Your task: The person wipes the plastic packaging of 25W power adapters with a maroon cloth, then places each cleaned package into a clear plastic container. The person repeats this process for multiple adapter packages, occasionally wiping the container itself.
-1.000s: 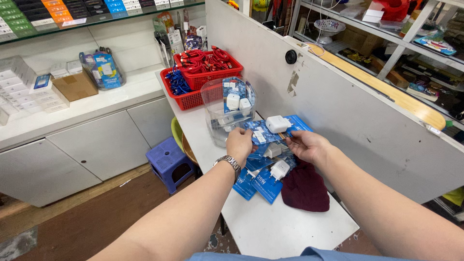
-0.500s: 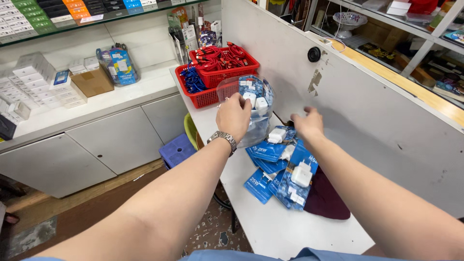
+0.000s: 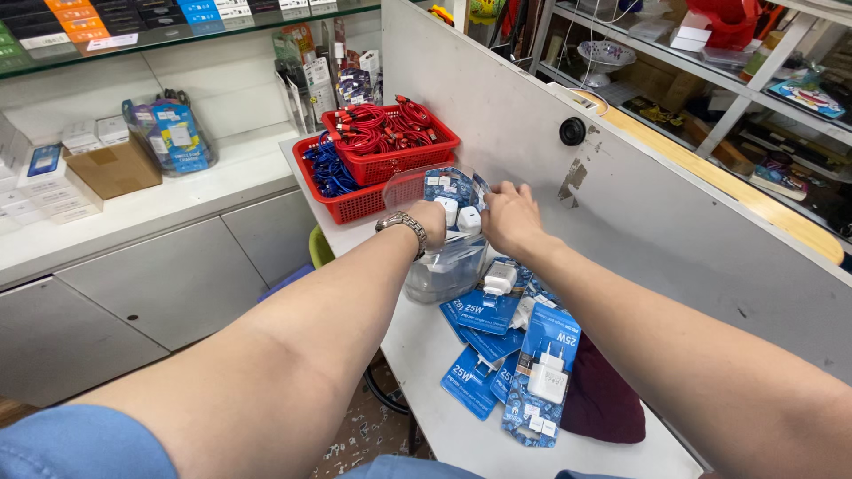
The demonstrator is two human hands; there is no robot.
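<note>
a person's two hands meet at the mouth of a clear plastic bag (image 3: pixel 448 257) standing on the narrow white counter (image 3: pixel 417 341), just in front of the red baskets. the left hand (image 3: pixel 432 222), a metal watch (image 3: pixel 404 226) on its wrist, grips the bag's near edge with curled fingers; the right hand (image 3: pixel 508 217) pinches the far edge, fingers closed on the plastic. inside the bag, blue-carded white chargers (image 3: pixel 457 208) show between the two hands. more blue charger packs (image 3: pixel 510 341) lie fanned on the counter just behind the bag, toward the person, partly over a dark maroon cloth (image 3: pixel 608 399). the upper red basket (image 3: pixel 390 142) holds red cables and sits in a larger red basket (image 3: pixel 351 200) with blue cables (image 3: pixel 330 170). a grey partition wall (image 3: pixel 621 195) hems the counter on the right. to the left, a cardboard box (image 3: pixel 111 168) and a bag of blue packets (image 3: pixel 173 137) rest on a white shelf (image 3: pixel 160 208).
</note>
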